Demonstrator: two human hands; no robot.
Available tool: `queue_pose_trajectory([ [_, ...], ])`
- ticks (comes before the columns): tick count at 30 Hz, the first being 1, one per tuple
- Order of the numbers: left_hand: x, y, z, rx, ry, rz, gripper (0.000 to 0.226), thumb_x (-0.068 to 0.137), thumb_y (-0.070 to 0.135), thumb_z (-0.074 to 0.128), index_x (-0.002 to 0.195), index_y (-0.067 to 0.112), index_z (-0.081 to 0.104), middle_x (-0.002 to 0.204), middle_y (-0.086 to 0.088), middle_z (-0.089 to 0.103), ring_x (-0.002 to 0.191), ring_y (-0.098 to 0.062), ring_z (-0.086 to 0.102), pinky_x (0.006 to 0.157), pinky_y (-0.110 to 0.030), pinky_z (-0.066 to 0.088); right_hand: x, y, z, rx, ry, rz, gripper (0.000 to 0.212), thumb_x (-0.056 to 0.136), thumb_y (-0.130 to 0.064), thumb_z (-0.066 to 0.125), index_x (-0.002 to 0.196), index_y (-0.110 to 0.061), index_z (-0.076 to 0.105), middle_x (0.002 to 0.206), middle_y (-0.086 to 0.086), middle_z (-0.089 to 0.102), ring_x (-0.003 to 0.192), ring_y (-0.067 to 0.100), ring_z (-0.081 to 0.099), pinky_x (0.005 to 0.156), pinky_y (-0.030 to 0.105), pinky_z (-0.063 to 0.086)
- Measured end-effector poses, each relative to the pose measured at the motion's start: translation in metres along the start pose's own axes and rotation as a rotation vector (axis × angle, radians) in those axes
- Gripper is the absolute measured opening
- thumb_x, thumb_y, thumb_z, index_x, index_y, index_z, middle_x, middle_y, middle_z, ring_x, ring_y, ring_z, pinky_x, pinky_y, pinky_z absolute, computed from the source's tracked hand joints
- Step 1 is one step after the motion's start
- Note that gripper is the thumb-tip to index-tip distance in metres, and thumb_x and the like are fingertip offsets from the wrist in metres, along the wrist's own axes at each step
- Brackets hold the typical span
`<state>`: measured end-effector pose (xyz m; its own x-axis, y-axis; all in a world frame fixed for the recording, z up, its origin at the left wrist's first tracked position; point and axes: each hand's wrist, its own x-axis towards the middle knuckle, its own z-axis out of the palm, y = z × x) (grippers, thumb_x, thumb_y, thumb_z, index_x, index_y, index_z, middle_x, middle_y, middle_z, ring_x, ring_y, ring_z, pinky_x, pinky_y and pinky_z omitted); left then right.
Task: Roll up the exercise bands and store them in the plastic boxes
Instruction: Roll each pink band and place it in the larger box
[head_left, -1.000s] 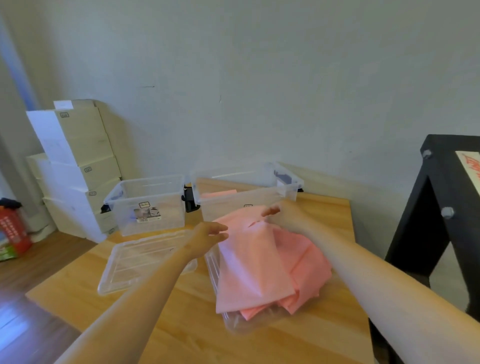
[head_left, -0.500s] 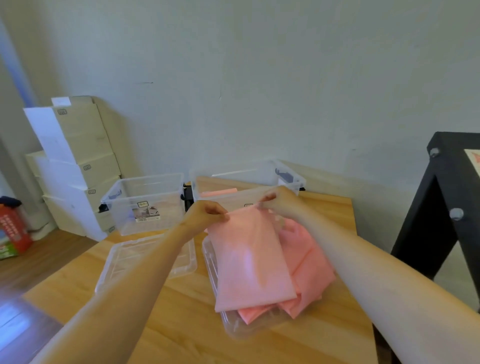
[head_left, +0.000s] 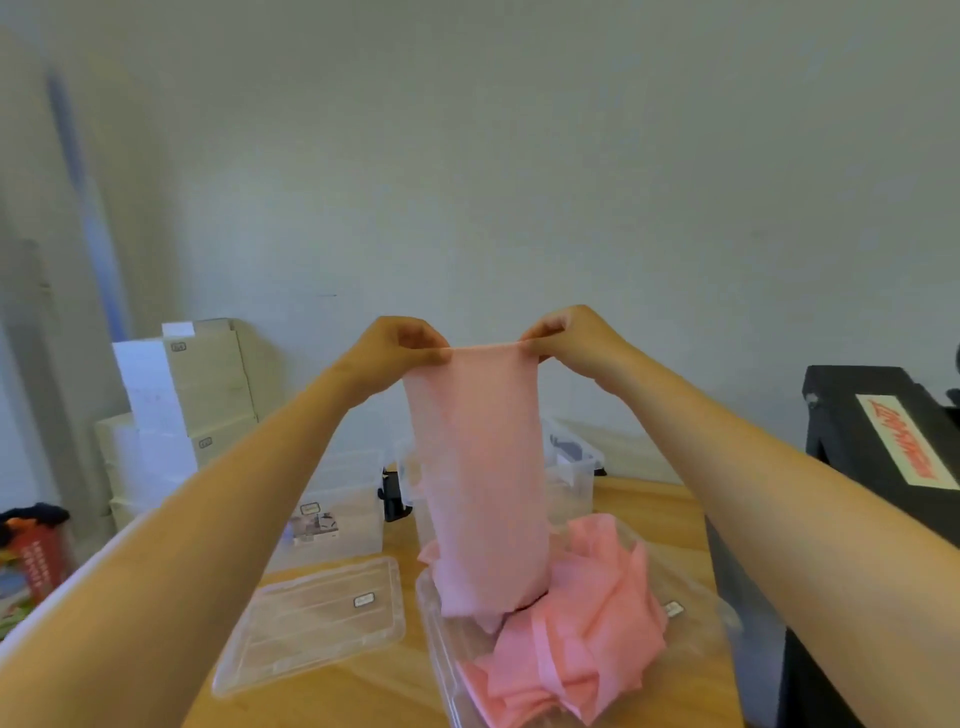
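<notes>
Above the table's (head_left: 363, 701) front right part, the left hand (head_left: 400, 348) and right hand (head_left: 571, 338) each pinch a top corner of one pink exercise band (head_left: 478, 493). Its low end hangs down to the pile of bands (head_left: 587, 649) on a clear lid (head_left: 439, 654). It seems best to keep the top edge flat and lift the band free before rolling.

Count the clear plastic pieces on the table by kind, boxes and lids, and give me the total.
Clear boxes: 2, the left box and the right box, partly hidden behind the held pink band.
Clear lids: 2, the bare lid and the loaded lid under the pink pile.
Total: 4.
</notes>
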<state>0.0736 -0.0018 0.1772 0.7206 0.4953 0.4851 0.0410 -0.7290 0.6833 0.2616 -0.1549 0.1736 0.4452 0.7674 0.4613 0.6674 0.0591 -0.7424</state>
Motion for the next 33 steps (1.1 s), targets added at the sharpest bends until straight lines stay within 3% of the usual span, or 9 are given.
queue_pose_trajectory([
  [7, 0.019, 0.075, -0.034, 0.060, 0.098, 0.153, 0.011, 0.089, 0.013, 0.068, 0.080, 0.017, 0.065, 0.075, -0.006, 0.064, 0.063, -0.005, 0.057, 0.062, -0.014, 0.043, 0.011, -0.063, -0.040, 0.034, 0.192, -0.121, 0.019, 0.086, -0.001, 0.057, 0.074, -0.014, 0.065, 0.071, -0.001, 0.063, 0.066, 0.010, 0.059, 0.064, 0.020, 0.046],
  [13, 0.016, 0.115, -0.054, -0.062, 0.146, 0.221, 0.010, 0.092, 0.016, 0.065, 0.082, 0.017, 0.062, 0.075, 0.004, 0.063, 0.061, 0.000, 0.057, 0.059, -0.012, 0.044, 0.006, -0.108, -0.067, 0.177, 0.183, -0.193, 0.017, 0.089, -0.003, 0.054, 0.078, -0.011, 0.064, 0.078, 0.005, 0.062, 0.074, 0.017, 0.059, 0.076, 0.028, 0.051],
  [17, 0.009, 0.127, -0.060, -0.337, 0.090, 0.160, 0.013, 0.094, 0.019, 0.062, 0.081, 0.020, 0.062, 0.071, 0.006, 0.060, 0.060, -0.006, 0.054, 0.054, -0.016, 0.043, -0.007, -0.131, -0.078, 0.389, 0.093, -0.228, 0.013, 0.088, -0.007, 0.056, 0.077, -0.010, 0.060, 0.068, 0.000, 0.055, 0.053, 0.013, 0.058, 0.053, 0.022, 0.050],
  [21, 0.004, 0.113, -0.053, -0.269, 0.042, 0.141, 0.007, 0.091, 0.010, 0.065, 0.086, 0.014, 0.064, 0.069, 0.006, 0.065, 0.060, -0.006, 0.059, 0.052, -0.015, 0.045, -0.006, -0.119, -0.069, 0.300, 0.047, -0.176, 0.014, 0.088, -0.010, 0.057, 0.075, -0.013, 0.060, 0.068, 0.001, 0.052, 0.054, 0.014, 0.053, 0.049, 0.020, 0.047],
  [24, 0.005, 0.085, -0.050, -0.219, -0.089, 0.026, 0.015, 0.087, -0.004, 0.065, 0.092, 0.011, 0.065, 0.077, -0.002, 0.069, 0.066, -0.009, 0.064, 0.056, -0.016, 0.048, -0.002, -0.087, -0.055, 0.239, -0.165, -0.033, 0.010, 0.089, -0.007, 0.055, 0.081, -0.010, 0.060, 0.068, 0.003, 0.055, 0.053, 0.016, 0.056, 0.052, 0.024, 0.051],
  [26, 0.009, 0.058, -0.040, -0.028, -0.221, -0.060, 0.019, 0.086, -0.008, 0.064, 0.095, 0.010, 0.065, 0.077, -0.003, 0.072, 0.070, -0.010, 0.067, 0.065, -0.019, 0.051, 0.000, -0.065, -0.039, 0.090, -0.298, 0.080, 0.009, 0.089, -0.006, 0.054, 0.086, -0.008, 0.062, 0.071, 0.005, 0.062, 0.057, 0.018, 0.062, 0.056, 0.026, 0.054],
  [29, 0.021, 0.023, -0.015, 0.204, -0.072, -0.041, 0.020, 0.080, -0.005, 0.071, 0.083, 0.015, 0.066, 0.073, -0.002, 0.072, 0.074, -0.014, 0.066, 0.077, -0.027, 0.051, 0.010, -0.034, -0.010, -0.244, -0.160, 0.051, 0.017, 0.088, -0.005, 0.051, 0.081, -0.013, 0.064, 0.072, 0.002, 0.063, 0.063, 0.012, 0.060, 0.059, 0.022, 0.050],
  [31, 0.026, 0.011, -0.004, 0.178, -0.017, -0.019, 0.018, 0.081, -0.001, 0.071, 0.080, 0.017, 0.069, 0.080, -0.003, 0.071, 0.079, -0.014, 0.066, 0.076, -0.023, 0.049, 0.016, -0.021, 0.006, -0.248, -0.100, 0.012, 0.018, 0.086, -0.005, 0.051, 0.079, -0.014, 0.065, 0.081, 0.008, 0.068, 0.070, 0.015, 0.063, 0.071, 0.030, 0.056],
  [33, 0.029, 0.002, -0.002, 0.201, -0.096, -0.032, 0.016, 0.085, 0.004, 0.070, 0.081, 0.020, 0.071, 0.089, 0.000, 0.072, 0.087, -0.013, 0.066, 0.081, -0.022, 0.048, 0.018, -0.012, 0.011, -0.236, -0.128, 0.009, 0.018, 0.086, -0.005, 0.052, 0.080, -0.015, 0.066, 0.090, 0.011, 0.070, 0.077, 0.020, 0.068, 0.081, 0.035, 0.057],
])
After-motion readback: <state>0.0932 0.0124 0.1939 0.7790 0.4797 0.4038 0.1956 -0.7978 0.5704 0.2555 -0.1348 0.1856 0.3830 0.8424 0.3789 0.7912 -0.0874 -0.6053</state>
